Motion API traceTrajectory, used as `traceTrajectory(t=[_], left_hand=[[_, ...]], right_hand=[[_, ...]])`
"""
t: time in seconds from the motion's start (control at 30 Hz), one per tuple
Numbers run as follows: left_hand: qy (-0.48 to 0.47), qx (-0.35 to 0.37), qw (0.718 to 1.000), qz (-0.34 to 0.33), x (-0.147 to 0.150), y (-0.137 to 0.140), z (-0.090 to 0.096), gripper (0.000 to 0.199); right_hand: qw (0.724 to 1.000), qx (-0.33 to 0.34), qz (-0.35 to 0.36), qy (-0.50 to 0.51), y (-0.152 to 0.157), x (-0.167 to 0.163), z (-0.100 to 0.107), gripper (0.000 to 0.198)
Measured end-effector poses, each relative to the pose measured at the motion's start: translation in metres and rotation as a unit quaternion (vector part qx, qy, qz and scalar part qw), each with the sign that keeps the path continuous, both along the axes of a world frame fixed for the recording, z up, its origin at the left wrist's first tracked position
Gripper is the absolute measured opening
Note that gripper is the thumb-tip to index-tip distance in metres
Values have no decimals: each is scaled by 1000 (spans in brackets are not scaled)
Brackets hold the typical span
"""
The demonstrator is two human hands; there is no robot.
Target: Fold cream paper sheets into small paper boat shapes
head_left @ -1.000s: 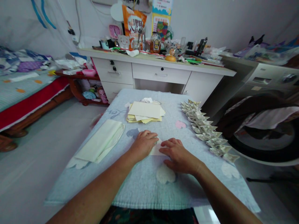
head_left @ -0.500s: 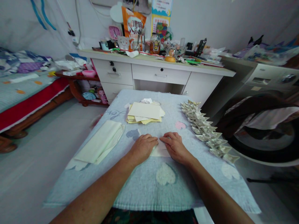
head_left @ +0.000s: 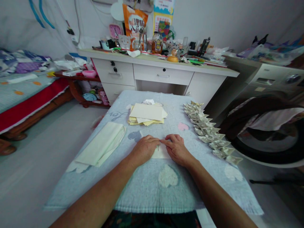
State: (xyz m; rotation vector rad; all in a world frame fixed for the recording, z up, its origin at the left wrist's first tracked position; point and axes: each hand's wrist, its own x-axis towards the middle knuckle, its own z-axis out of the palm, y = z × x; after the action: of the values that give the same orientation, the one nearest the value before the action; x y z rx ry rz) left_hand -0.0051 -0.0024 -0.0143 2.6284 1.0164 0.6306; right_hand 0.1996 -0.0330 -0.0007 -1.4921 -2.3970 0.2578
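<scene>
A small cream sheet of paper (head_left: pixel 161 153) lies flat on the cloth-covered table between my hands, its upper part hidden under my fingers. My left hand (head_left: pixel 149 146) grips it at the upper left, fingers pressed together along the far edge. From the right, my right hand (head_left: pixel 175 146) holds the same sheet, its index finger stretched toward my left fingertips so that they meet. A short reddish mark shows on the paper. Beyond my hands sits a stack of cream and yellow paper sheets (head_left: pixel 147 112). Folded paper boats (head_left: pixel 206 129) stand in a long row to the right.
A large folded pale sheet (head_left: pixel 102 144) lies at the table's left. Crumpled white tissue (head_left: pixel 148 102) sits behind the paper stack. A cluttered white desk (head_left: pixel 163 68) stands beyond the table, with a bed (head_left: pixel 26 98) at left and a washing machine (head_left: pixel 268 82) at right.
My fingertips have come together at the sheet's far edge, where a gap showed before. More of the paper's near part is visible, with the reddish mark.
</scene>
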Motion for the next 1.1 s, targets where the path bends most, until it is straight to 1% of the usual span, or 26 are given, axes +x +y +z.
traceTrajectory(t=[0.1, 0.2, 0.27, 0.4, 0.53, 0.77, 0.97, 1.1], left_hand=[[-8, -40, 999, 21, -1, -1, 4, 32], [-10, -62, 997, 43, -2, -2, 5, 37], [-21, -67, 996, 49, -2, -1, 4, 45], [-46, -69, 995, 48, -2, 0, -3, 67], [-46, -69, 996, 43, -2, 0, -5, 77], [-18, -57, 997, 38, -1, -1, -2, 75], [-4, -41, 997, 61, 4, -3, -1, 62], [0, -31, 997, 74, 8, -5, 0, 68]], right_hand=[[1000, -5, -1, -17, -1, -1, 2, 55], [1000, -10, 1, -26, -2, -2, 4, 54], [999, -15, 3, -31, -2, -2, 5, 52], [999, -13, 1, -37, -2, -3, 5, 47], [999, -5, 4, -32, -3, -4, 4, 46], [999, 1, 2, -39, -5, -7, 6, 47], [999, -6, -2, -50, -5, -8, 8, 47], [999, -5, -1, -50, -5, -11, 9, 48]])
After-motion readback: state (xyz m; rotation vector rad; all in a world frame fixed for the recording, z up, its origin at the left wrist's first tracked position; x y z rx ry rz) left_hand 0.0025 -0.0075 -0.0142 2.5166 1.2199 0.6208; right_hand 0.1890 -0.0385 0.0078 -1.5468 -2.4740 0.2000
